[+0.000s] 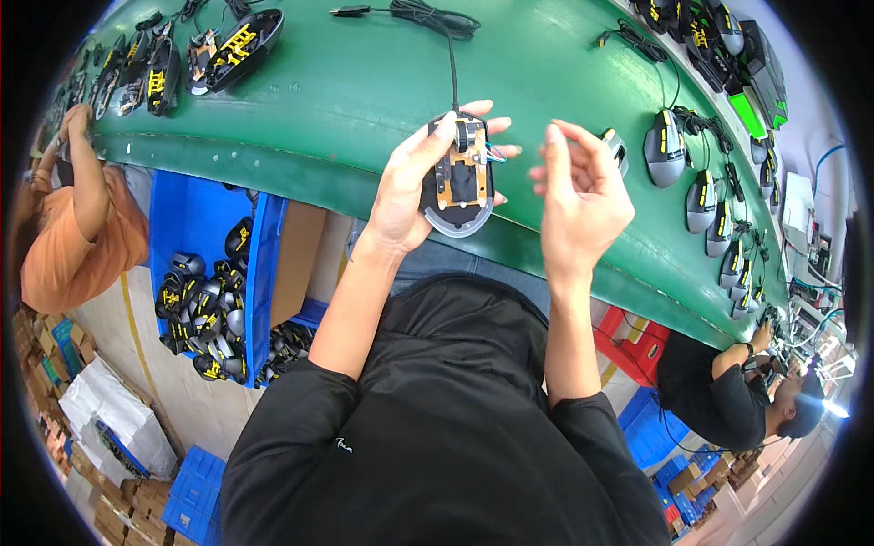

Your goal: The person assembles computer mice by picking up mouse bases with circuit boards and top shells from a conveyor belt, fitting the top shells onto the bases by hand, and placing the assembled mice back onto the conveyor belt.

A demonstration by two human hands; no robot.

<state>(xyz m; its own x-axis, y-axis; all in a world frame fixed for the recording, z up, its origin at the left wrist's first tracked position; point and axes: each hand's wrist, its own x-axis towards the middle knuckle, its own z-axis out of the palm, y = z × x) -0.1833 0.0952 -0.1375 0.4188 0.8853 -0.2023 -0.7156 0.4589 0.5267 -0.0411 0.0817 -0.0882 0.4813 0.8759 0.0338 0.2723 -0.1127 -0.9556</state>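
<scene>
While cradled in the left hand (401, 196) above the near edge of a green workbench (319, 118), shown without a cover: an opened computer mouse (445, 191), tan circuit board (444, 173) and black scroll wheel (462, 136) exposed. Clasped by the thumb along the left side and supported from beneath by the fingers, with fingertips (498, 126) showing past the right edge. Raised just beside, apart from the mouse: the right hand (583, 214), thumb and index finger close together, impossible to tell whether pinching anything. Most at risk, by the look of it: the thin coloured wires (496, 154) bowing out from the board's right side, liable to tear loose if snagged by a passing fingertip or squeezed under the left fingers. Exposed to trouble, too, at the front end, from any tug on the attached cable (452, 68), stretched away to a coiled bundle (437, 18) on the bench and likely to twist the mouse in the palm if pulled. If tipped sharply, could spill any unfastened part. At left, opened mouse shells (238, 56); below, a blue bin (264, 264) heaped with shell pieces (205, 314). At right, finished-looking mice (665, 156) trailing cords (706, 127), prone to tangling.
</scene>
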